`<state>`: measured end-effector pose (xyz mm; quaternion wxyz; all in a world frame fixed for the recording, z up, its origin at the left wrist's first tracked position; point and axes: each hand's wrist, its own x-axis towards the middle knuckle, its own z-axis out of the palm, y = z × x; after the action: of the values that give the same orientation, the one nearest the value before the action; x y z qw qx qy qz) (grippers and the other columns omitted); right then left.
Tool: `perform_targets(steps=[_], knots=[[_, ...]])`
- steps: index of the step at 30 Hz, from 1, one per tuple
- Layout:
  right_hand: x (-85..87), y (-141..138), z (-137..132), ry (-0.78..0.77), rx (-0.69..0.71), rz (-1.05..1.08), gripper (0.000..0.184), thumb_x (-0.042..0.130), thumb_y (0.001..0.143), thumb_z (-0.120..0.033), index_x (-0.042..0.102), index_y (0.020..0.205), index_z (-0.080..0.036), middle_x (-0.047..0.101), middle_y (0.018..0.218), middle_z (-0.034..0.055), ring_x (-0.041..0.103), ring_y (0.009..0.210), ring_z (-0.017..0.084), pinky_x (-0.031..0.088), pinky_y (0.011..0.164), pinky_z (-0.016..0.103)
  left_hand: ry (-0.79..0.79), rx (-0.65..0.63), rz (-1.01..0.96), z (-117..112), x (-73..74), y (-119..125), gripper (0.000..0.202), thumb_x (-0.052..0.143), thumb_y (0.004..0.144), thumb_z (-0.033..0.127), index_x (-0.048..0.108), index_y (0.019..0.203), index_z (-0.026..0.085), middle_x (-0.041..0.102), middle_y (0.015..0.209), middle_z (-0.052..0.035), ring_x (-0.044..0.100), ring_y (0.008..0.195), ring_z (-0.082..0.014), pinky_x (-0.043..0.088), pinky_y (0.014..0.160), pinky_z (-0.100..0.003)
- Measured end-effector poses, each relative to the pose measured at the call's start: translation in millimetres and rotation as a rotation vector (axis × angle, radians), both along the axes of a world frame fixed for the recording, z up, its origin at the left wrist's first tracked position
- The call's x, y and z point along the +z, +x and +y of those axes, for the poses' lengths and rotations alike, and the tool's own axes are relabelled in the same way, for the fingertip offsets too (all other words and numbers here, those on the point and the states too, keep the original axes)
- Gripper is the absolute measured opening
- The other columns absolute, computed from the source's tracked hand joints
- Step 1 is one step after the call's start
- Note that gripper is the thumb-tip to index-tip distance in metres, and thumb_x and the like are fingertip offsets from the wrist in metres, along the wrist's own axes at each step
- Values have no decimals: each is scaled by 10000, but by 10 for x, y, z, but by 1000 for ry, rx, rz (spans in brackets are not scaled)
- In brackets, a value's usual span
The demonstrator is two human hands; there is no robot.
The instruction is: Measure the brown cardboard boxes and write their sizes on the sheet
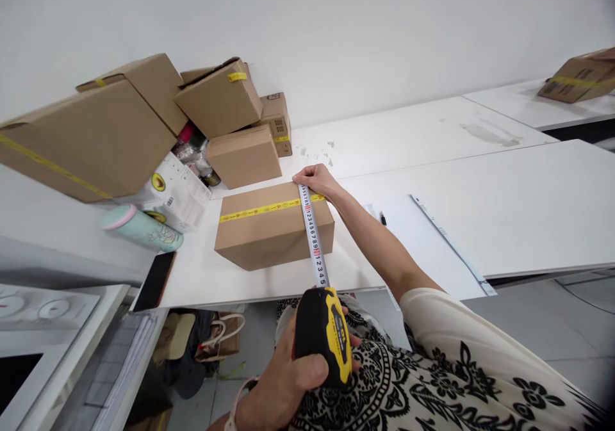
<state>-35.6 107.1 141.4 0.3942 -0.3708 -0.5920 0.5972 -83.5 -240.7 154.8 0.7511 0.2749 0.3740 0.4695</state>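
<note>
Cardboard box (259, 245): sits by the near edge of the desk (528, 207), toward its left end, with a yellow strip (259, 211) running along its top.
Tape measure (323, 335): black and yellow case, held out past the desk's near edge, in front of the box.
Blade (310, 226): drawn out from the case, lying across the box top near its right end and on over the near side; black numerals, red ones at the tens.
Right hand (317, 180): thumb and fingers pinching the blade's end at the box's far edge.
Left hand (283, 380): wrapped round the case, thumb on the near part, fingertips showing on the right; a pale band (239, 402) circles the wrist.
Paper (432, 245): right of the box, reaching the desk's near edge, bluish along one side.
Pen (383, 218): beside the paper, just past the right forearm.
Slab (154, 280): dark and flat, at the desk's near left corner.
Bottle (144, 227): mint with a pink rim, at the left edge.
Carton (177, 191): white, avocado pictures, just behind the bottle.
Far left corner: a big box (91, 136), an open box (218, 101) and a small box (245, 155) crowd together.
Floor: a bag (225, 341) with pale handles, below the desk's left end.
</note>
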Motion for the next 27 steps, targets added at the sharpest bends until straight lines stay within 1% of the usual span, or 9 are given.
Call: perform_targets(steps=[4,7,12,15,18,20,23,25,27], knots=[[-25,-19,4,3,1,-3,135,774,739,-175,687,639,-150,631,566,-4,551,555,108,430,559,245,-2,71,-13,6,-13,24,882,827,714,549,489,1483,280,544,1464,-153,627,1195,-395,526,975,-552],[-13,-7,-10,11,-1,15,169,792,741,-232,677,644,-156,624,581,-10,538,560,107,427,570,255,-17,95,-10,22,-47,25,1017,855,676,548,402,1550,296,518,1479,-162,624,1176,-391,545,932,-525],[230,264,-120,217,-127,116,242,731,845,-420,738,822,-180,687,768,19,607,745,146,491,698,287,33,61,110,42,-120,-53,1245,927,609,474,221,1625,337,512,1455,-151,628,1108,-334,544,871,-455],[444,561,-339,370,-220,102,277,657,910,-459,771,979,-216,718,979,47,639,958,191,518,799,324,107,-1,210,74,-89,-104,1339,954,581,424,140,1642,358,482,1480,-153,608,1120,-328,530,877,-439],[540,827,-756,437,-242,59,305,604,947,-484,776,1088,-276,711,1086,49,639,1062,230,537,859,374,188,-53,332,155,-1,-133,1322,952,574,408,169,1636,335,515,1436,-147,589,1160,-347,486,968,-473],[496,938,-1120,473,-183,74,286,573,972,-471,779,1107,-326,712,1077,49,648,1066,241,544,904,416,241,-54,412,225,49,-146,1281,943,587,381,192,1623,329,523,1427,-138,581,1188,-353,442,1036,-493],[308,1005,-1653,541,-29,73,249,577,982,-400,750,1159,-431,725,1052,29,668,1044,236,563,921,457,307,-1,500,301,94,-169,1190,921,623,345,234,1594,344,496,1471,-128,562,1243,-363,432,1064,-488],[153,1024,-1885,546,59,41,342,568,991,-382,658,1304,-488,713,1218,17,653,1147,237,557,974,491,321,43,536,317,134,-195,1155,925,615,337,280,1574,332,486,1493,-131,551,1273,-383,449,1062,-491],[-13,1075,-1946,540,-7,11,399,561,993,-380,594,1375,-491,675,1345,10,622,1236,238,536,1020,507,268,154,545,326,215,-250,1155,945,578,296,326,1552,334,475,1522,-121,534,1306,-396,463,1068,-493]])
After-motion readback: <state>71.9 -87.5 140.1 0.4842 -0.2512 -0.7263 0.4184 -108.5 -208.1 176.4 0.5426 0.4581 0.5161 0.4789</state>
